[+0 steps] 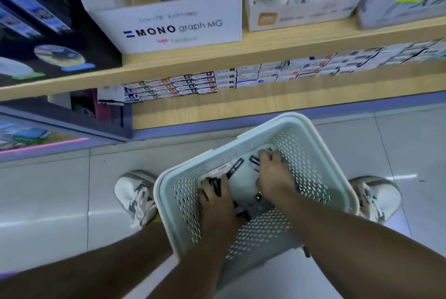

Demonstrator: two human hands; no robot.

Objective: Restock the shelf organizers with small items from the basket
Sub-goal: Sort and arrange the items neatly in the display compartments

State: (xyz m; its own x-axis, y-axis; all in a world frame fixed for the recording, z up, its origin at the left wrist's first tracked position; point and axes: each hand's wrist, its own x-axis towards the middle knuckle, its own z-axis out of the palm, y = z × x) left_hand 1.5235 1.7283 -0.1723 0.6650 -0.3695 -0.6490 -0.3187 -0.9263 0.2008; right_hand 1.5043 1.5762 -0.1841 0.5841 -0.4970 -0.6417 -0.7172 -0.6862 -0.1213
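Basket (306,161), pale green and perforated, sits low between a person's white shoes (135,192), with both hands deep inside it. The left hand (214,199) grips a few dark packets. The right hand (272,173) curls its fingers over more small items (235,167) near the far wall. Restocking appears to be at the gathering stage: packets lie in the basket, and the white divided organizer (301,2) on the wooden shelf (217,64) shows gaps. A MONO graph box (173,28) stands beside it, above rows of small boxes (265,74). Glossy grey floor tiles (48,190) reflect the shop lights.

basket (311,130): perforated matt plastic | shelf (265,40): wood-grain | floor (48,190): glossy tile
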